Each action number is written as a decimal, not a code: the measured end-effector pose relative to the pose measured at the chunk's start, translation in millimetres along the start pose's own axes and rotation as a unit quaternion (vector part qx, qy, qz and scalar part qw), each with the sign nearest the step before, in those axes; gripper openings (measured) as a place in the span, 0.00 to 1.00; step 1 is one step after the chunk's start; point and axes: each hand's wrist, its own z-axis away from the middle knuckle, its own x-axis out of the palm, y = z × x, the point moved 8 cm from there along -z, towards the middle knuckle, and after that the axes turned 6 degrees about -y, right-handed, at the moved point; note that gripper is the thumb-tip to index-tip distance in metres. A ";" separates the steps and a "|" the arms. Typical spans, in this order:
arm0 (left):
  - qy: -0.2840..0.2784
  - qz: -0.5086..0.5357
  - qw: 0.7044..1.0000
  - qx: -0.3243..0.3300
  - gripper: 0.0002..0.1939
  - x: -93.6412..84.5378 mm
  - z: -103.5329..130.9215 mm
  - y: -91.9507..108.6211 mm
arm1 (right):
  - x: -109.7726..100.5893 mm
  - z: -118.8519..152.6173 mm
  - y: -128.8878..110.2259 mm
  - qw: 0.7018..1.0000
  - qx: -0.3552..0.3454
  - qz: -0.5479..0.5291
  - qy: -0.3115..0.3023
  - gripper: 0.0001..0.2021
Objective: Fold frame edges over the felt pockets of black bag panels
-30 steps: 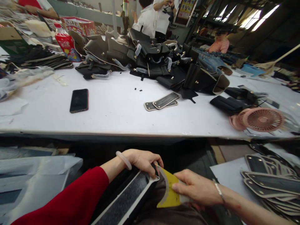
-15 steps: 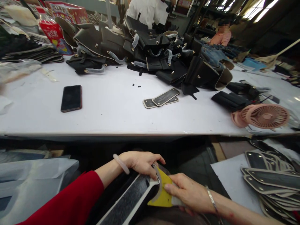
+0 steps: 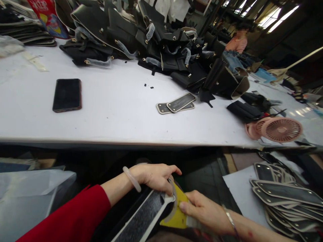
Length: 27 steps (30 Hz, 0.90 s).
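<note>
At the lower middle of the head view, my left hand (image 3: 155,176) holds the end of a long black panel with pale edges (image 3: 142,218), its thumb pressing near the corner and its index finger stretched forward. My right hand (image 3: 203,211) pinches a flat yellow sheet-like piece (image 3: 178,215) with a curved grey border, thumb on top. This yellow piece lies against the rounded end of the black panel. The hands are close together below the table's front edge. The far end of the panel runs out of view at the bottom.
The white table (image 3: 121,117) bears a phone (image 3: 67,95), two small black plates (image 3: 180,102), heaped black bags (image 3: 171,50) and a pink fan (image 3: 280,129). Several pale-edged black pieces (image 3: 290,193) are stacked at my right. Translucent plastic (image 3: 30,191) lies at my left. A person in pink (image 3: 237,43) is far off.
The view has turned slightly, so the phone and bags sit differently in it. Both hands keep their holds; the black panel and yellow piece appear slightly farther right.
</note>
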 end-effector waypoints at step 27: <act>0.162 0.249 0.949 0.105 0.29 -2.4 45.6 -20.7 | 49.6 -42.7 1.0 0.989 -0.047 -0.111 0.085 0.43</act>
